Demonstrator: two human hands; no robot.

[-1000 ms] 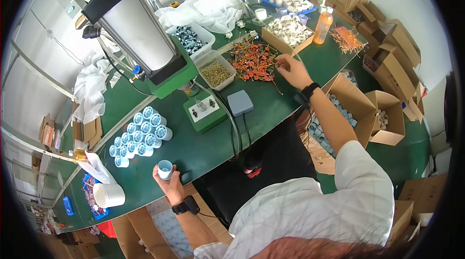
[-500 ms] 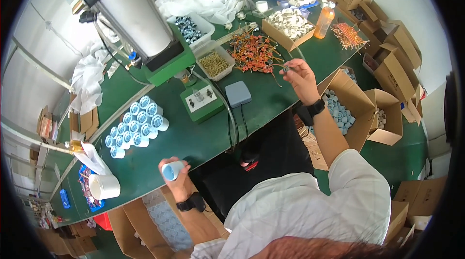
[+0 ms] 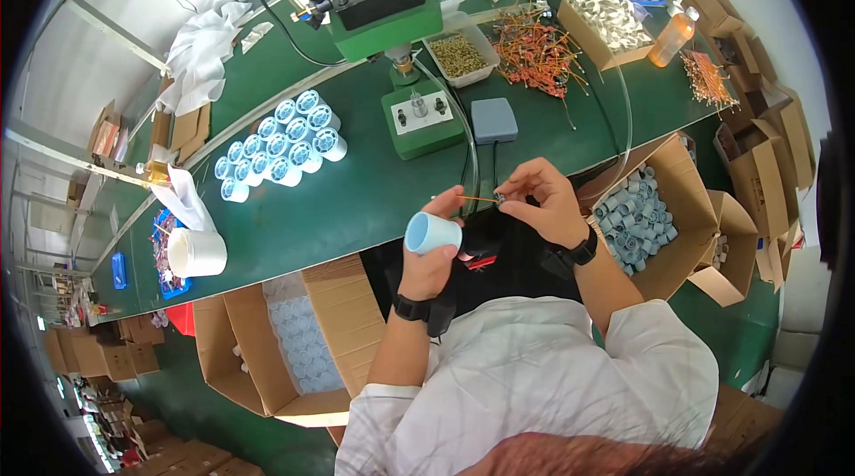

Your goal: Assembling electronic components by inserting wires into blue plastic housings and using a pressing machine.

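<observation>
My left hand (image 3: 424, 273) is closed around a light blue plastic cup (image 3: 433, 233), held tilted in front of my body with its open end showing. Close beside it, my right hand (image 3: 548, 204) pinches a thin orange wire (image 3: 478, 199) with a small dark piece at the fingertips. The wire's far end reaches toward the left fingers; whether it touches them I cannot tell. On the green table (image 3: 356, 209), a group of similar blue cups (image 3: 278, 148) stands in rows at the left. A tangled pile of orange wires (image 3: 539, 48) lies at the back right.
A green press (image 3: 423, 124) stands mid-table beside a grey box (image 3: 494, 121). Behind are a tray of brass-coloured small parts (image 3: 460, 57), a box of white pieces (image 3: 613, 26) and an orange bottle (image 3: 673, 37). Cartons of blue parts (image 3: 634, 218) flank me below the table.
My right hand has come down from the wire pile, bringing an orange wire. My left hand has risen rightward with the blue cup, so both hands are now close together. The view has shifted.
</observation>
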